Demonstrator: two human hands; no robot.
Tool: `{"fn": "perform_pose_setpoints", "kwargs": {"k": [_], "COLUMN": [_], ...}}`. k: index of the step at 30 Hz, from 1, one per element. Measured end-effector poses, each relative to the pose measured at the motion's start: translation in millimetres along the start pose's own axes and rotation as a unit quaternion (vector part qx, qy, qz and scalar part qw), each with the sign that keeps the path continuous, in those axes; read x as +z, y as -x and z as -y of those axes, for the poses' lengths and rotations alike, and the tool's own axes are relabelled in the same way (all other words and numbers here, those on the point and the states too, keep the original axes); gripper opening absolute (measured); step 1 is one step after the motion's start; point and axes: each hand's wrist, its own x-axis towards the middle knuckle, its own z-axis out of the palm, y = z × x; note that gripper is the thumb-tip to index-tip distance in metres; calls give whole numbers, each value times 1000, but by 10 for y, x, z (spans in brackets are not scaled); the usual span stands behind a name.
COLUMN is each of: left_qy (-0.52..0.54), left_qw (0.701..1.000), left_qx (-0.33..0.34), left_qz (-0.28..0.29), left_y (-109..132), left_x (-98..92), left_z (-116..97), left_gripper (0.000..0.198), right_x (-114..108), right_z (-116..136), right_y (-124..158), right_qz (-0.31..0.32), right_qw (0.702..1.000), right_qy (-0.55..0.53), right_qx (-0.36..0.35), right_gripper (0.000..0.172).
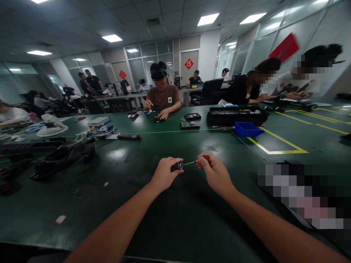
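Above the middle of the green table [170, 223], my left hand [164, 173] is closed around a small dark cylindrical part [179, 165], its round end facing right. My right hand [212, 168] grips the reddish handle of a screwdriver [189, 163]. The thin metal shaft points left, and its tip meets or nearly meets the round end of the part; I cannot tell whether it touches. Fingers cover most of the handle and the back of the part.
A blue bin [248, 129] and a long black case [237, 116] stand beyond my right hand. Opened hard-drive-like devices [189, 125] lie further back. Black bags and cables [64, 159] occupy the left. Across the table a person [163, 95] works; others sit at the right.
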Motion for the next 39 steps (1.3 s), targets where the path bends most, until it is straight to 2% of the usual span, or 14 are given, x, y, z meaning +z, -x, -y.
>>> {"fn": "perform_pose_setpoints", "kwargs": {"k": [5,9,15,23,27,39], "left_qy": [0,-1,-9,-7,3,11], "left_qw": [1000,1000,1000,1000,1000,1000], "left_qx": [-6,-8,-2,-6,1,1], "left_qz": [8,9,8,13,8,-7], "left_y": [-1,-1,6,-8,-9,-18], "left_x": [-10,-8,9,10,12,29], "left_z": [-9,1,19,-5,11,41], "left_gripper": [41,41,42,40,40,41], "right_x": [-41,-52,-46,-36,-28,-9], "right_z": [3,21,34,35,41,7], "right_y": [9,23,43,41,30,11], "right_qz": [-22,-39,-7,-11,9,0], "right_qw": [999,999,998,996,997,997], "right_qy": [48,33,31,72,56,66], "right_qx": [-11,-18,-46,-58,-47,-29], "right_gripper": [27,27,23,24,24,22]}}
